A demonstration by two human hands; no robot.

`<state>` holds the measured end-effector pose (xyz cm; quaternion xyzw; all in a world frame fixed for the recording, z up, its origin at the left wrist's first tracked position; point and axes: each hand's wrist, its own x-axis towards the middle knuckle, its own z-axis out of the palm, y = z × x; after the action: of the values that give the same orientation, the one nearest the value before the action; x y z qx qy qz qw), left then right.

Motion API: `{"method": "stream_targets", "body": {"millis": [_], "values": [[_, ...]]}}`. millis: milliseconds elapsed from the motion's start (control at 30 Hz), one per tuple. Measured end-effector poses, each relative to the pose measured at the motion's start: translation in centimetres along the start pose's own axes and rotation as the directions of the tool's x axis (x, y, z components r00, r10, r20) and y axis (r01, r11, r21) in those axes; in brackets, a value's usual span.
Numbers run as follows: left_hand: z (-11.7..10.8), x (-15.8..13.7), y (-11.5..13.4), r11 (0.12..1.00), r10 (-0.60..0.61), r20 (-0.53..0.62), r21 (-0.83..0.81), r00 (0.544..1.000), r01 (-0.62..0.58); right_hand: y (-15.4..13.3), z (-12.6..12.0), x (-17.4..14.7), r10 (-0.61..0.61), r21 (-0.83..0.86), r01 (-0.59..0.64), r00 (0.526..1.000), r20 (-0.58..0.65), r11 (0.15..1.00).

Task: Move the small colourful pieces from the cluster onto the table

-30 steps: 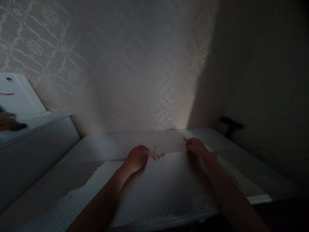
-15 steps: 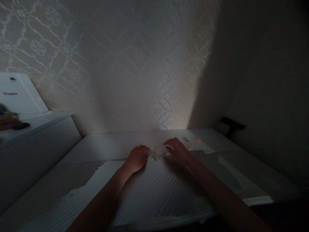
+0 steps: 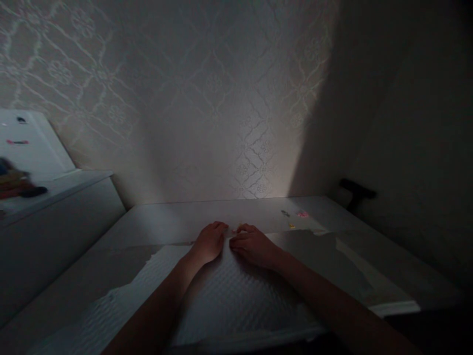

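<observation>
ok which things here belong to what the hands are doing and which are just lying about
Seems part of the work:
- tiny pink and yellow bits by the fingertips
- textured white sheet beneath the hands
- probably the grey, pink and yellow pieces to the right

Apparently just lying about:
- black T-shaped thing, far right
- white panel, far left

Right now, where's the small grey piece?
In the head view, the small grey piece lies on the table right of centre, just left of the bright pink piece.
</observation>
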<state>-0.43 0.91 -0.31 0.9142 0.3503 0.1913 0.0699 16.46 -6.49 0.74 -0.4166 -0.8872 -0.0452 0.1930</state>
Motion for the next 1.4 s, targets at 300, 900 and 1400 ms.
{"method": "stream_targets", "body": {"millis": [300,900,1400], "values": [[-0.2,-0.1,0.0,1.000,0.021,0.002,-0.010,1.000,-0.021,0.0,-1.1,-0.3,0.073,0.162,-0.071,0.997,-0.001,0.984],[-0.5,-0.2,0.1,1.000,0.015,0.012,-0.024,1.000,-0.015,11.2,-5.7,-8.5,0.906,-0.108,-0.907,0.417,-0.076,0.408],[-0.9,-0.2,0.7,0.999,0.027,0.020,-0.034,0.999,-0.026,9.8,-5.1,-6.6,0.799,-0.039,-0.826,0.556,-0.229,0.563]]}}
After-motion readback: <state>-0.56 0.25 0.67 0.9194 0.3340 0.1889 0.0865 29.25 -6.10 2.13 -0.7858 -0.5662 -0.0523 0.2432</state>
